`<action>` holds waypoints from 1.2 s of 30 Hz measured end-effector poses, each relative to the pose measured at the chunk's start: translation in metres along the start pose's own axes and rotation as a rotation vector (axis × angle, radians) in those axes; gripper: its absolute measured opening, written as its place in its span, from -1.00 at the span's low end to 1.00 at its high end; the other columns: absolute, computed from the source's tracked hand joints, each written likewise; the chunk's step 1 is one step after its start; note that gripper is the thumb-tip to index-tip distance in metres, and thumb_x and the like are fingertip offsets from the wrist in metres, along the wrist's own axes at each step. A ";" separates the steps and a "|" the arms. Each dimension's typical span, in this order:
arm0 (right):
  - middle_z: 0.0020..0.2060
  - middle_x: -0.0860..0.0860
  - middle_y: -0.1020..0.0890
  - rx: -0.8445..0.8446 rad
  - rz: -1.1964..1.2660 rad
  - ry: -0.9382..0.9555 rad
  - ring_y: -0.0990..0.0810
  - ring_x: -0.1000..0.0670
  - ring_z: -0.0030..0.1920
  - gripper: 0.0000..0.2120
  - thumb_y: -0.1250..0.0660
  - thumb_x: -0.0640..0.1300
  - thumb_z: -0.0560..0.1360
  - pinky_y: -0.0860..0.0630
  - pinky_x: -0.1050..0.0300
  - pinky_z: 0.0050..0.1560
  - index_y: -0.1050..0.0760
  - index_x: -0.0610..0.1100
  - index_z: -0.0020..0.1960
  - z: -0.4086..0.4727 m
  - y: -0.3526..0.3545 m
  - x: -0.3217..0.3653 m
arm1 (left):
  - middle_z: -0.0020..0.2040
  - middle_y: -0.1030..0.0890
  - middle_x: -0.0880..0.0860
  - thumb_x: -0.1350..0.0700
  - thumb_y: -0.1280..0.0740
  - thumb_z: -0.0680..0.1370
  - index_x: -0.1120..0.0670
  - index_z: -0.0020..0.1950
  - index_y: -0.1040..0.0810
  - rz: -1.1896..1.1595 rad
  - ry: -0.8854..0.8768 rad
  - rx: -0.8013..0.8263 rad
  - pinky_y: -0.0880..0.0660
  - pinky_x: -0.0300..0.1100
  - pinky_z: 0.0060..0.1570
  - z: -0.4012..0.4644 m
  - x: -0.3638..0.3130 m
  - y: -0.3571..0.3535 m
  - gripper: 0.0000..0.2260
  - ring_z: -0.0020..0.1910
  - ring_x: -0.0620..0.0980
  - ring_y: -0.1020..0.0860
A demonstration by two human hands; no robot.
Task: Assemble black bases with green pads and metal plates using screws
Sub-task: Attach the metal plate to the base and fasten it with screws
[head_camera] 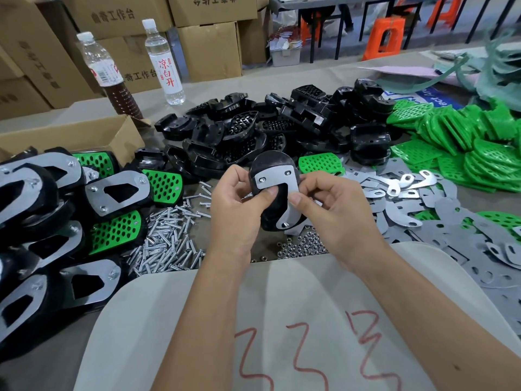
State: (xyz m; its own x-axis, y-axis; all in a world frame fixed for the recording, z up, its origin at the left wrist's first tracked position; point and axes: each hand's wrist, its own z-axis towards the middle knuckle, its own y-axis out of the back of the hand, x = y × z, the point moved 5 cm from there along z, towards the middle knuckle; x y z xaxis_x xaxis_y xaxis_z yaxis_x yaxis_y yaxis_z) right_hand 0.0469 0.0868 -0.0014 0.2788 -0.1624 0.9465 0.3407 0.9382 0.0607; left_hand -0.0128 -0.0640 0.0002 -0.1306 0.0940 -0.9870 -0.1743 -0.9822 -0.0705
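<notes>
I hold a black base upright over the table's middle, with a hooked metal plate lying on its face. My left hand grips the base's left side, thumb on the plate. My right hand grips the right side, thumb pressing the plate's stem. One screw head shows in the plate's upper left hole. Loose screws lie in a heap left of my hands, nuts just below them. Black bases are piled behind, green pads at the right, flat metal plates spread beside them.
Finished assemblies are stacked at the left, next to an open cardboard box. Two bottles stand at the back left before stacked cartons. A pale board with red scribbles lies under my forearms.
</notes>
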 end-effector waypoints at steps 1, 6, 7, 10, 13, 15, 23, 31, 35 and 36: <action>-0.08 -0.07 -0.72 0.003 -0.001 -0.002 -0.68 -0.13 -0.03 -0.79 -0.45 -0.35 0.55 -0.59 -0.26 0.15 -0.57 -0.14 -0.21 0.000 -0.001 0.000 | -0.22 -0.67 0.02 0.38 -0.45 0.53 0.13 -0.10 -0.48 -0.014 0.008 0.003 -0.59 -0.13 -0.22 0.000 0.001 0.000 -0.79 -0.23 -0.05 -0.61; -0.08 0.00 -0.72 0.017 -0.005 0.019 -0.68 -0.08 0.00 -0.79 -0.46 -0.36 0.53 -0.60 -0.14 0.15 -0.56 -0.13 -0.20 -0.002 -0.004 0.001 | -0.17 -0.60 0.12 0.37 -0.43 0.54 0.24 -0.01 -0.47 -0.055 0.042 -0.053 -0.52 -0.02 -0.13 0.000 0.005 -0.003 -0.85 -0.17 0.02 -0.54; -0.07 -0.04 -0.71 0.016 -0.009 0.021 -0.68 -0.10 0.01 -0.79 -0.46 -0.36 0.53 -0.59 -0.18 0.17 -0.56 -0.13 -0.20 -0.002 -0.004 0.000 | -0.18 -0.59 0.10 0.37 -0.43 0.54 0.20 -0.02 -0.48 -0.050 0.034 -0.073 -0.51 -0.03 -0.13 0.000 0.006 -0.003 -0.84 -0.18 0.01 -0.53; -0.06 -0.06 -0.70 0.017 -0.004 0.013 -0.67 -0.12 0.01 -0.78 -0.46 -0.36 0.54 -0.58 -0.25 0.18 -0.56 -0.10 -0.20 -0.002 -0.005 0.000 | -0.22 -0.57 0.03 0.39 -0.42 0.54 0.11 -0.09 -0.46 -0.055 0.011 -0.128 -0.50 -0.13 -0.16 -0.001 0.006 -0.004 -0.78 -0.22 -0.05 -0.52; -0.05 -0.02 -0.71 0.031 0.015 -0.001 -0.68 -0.08 0.00 -0.77 -0.46 -0.35 0.54 -0.60 -0.27 0.17 -0.57 -0.08 -0.20 -0.002 -0.007 0.000 | -0.21 -0.58 0.03 0.41 -0.41 0.54 0.08 -0.10 -0.45 -0.081 0.003 -0.166 -0.52 -0.13 -0.14 -0.002 0.006 -0.005 -0.75 -0.21 -0.05 -0.53; -0.05 -0.05 -0.72 0.032 0.010 -0.005 -0.68 -0.13 -0.01 -0.77 -0.46 -0.35 0.54 -0.59 -0.29 0.16 -0.57 -0.10 -0.21 -0.001 -0.008 -0.001 | -0.18 -0.58 0.07 0.42 -0.40 0.53 0.09 -0.09 -0.46 -0.092 0.000 -0.182 -0.53 -0.11 -0.12 -0.003 0.007 -0.006 -0.75 -0.18 -0.03 -0.54; -0.08 -0.16 -0.67 0.056 -0.035 -0.028 -0.65 -0.22 -0.02 -0.76 -0.45 -0.35 0.54 -0.56 -0.31 0.15 -0.58 -0.09 -0.23 0.001 -0.009 -0.004 | -0.15 -0.61 0.03 0.42 -0.40 0.54 0.08 -0.06 -0.50 -0.120 0.049 -0.260 -0.56 -0.08 -0.06 -0.003 0.015 -0.005 -0.76 -0.16 -0.04 -0.58; -0.19 -0.21 -0.67 0.023 -0.101 -0.062 -0.64 -0.31 -0.12 -0.79 -0.49 -0.23 0.54 -0.60 -0.31 0.00 -0.59 -0.15 -0.26 0.001 -0.007 -0.006 | -0.14 -0.64 0.05 0.40 -0.42 0.52 0.08 -0.07 -0.50 -0.084 0.007 -0.234 -0.61 -0.11 -0.10 -0.004 0.012 -0.007 -0.76 -0.18 -0.08 -0.61; -0.22 -0.20 -0.71 -0.061 -0.065 -0.110 -0.68 -0.34 -0.15 -0.80 -0.53 -0.21 0.50 -0.69 -0.22 -0.09 -0.63 -0.18 -0.28 0.000 -0.004 -0.008 | -0.13 -0.64 0.07 0.41 -0.41 0.54 0.08 -0.06 -0.51 -0.132 0.032 -0.231 -0.61 -0.18 -0.15 -0.003 0.012 -0.007 -0.76 -0.17 -0.08 -0.62; -0.24 -0.20 -0.71 -0.062 -0.073 -0.115 -0.68 -0.34 -0.17 -0.80 -0.54 -0.20 0.50 -0.67 -0.26 -0.09 -0.63 -0.19 -0.27 0.000 -0.004 -0.008 | -0.13 -0.64 0.07 0.42 -0.41 0.54 0.08 -0.07 -0.50 -0.136 0.036 -0.226 -0.60 -0.16 -0.14 -0.003 0.012 -0.007 -0.76 -0.17 -0.07 -0.61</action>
State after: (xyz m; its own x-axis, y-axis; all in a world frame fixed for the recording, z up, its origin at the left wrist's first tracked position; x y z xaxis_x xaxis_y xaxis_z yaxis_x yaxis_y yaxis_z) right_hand 0.0430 0.0840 -0.0096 0.1475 -0.1900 0.9706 0.4122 0.9039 0.1144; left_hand -0.0104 -0.0566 -0.0114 -0.0854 0.2258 -0.9704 0.0348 -0.9727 -0.2294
